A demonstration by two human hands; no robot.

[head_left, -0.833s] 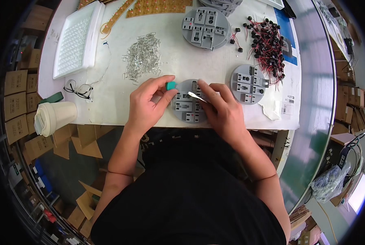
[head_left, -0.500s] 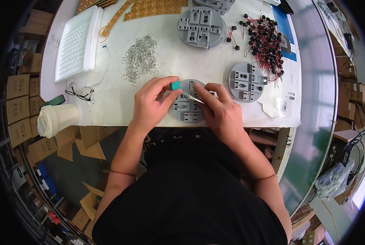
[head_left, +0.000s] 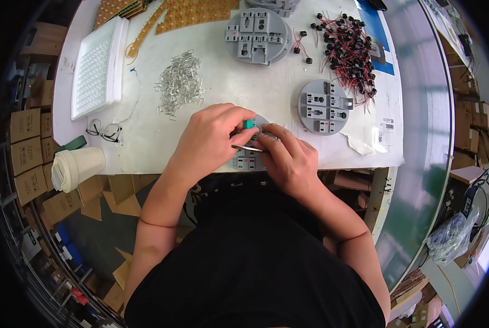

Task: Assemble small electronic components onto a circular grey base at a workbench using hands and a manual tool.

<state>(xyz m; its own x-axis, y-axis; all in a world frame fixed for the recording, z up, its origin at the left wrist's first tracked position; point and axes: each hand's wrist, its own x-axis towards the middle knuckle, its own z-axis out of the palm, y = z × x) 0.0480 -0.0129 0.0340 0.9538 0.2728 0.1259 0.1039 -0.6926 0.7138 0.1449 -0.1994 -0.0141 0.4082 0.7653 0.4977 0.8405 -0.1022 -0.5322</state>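
**Busy bench all around**

Up at the far edge sits a round grey fixture plate (head_left: 259,28), slotted and blocky, and a second grey disc (head_left: 325,106) lies to its right, nearer the front. Between and beyond them sprawls a heap of small black parts on red wires (head_left: 349,49). Left of centre, a loose pile of shiny metal clips (head_left: 180,87). Further left, a white moulded tray (head_left: 94,68) with rows of pockets. Spectacles (head_left: 105,131) lie near the front edge, just above a white paper cup (head_left: 76,168). Brown cartons (head_left: 27,143) stack up on the far left.
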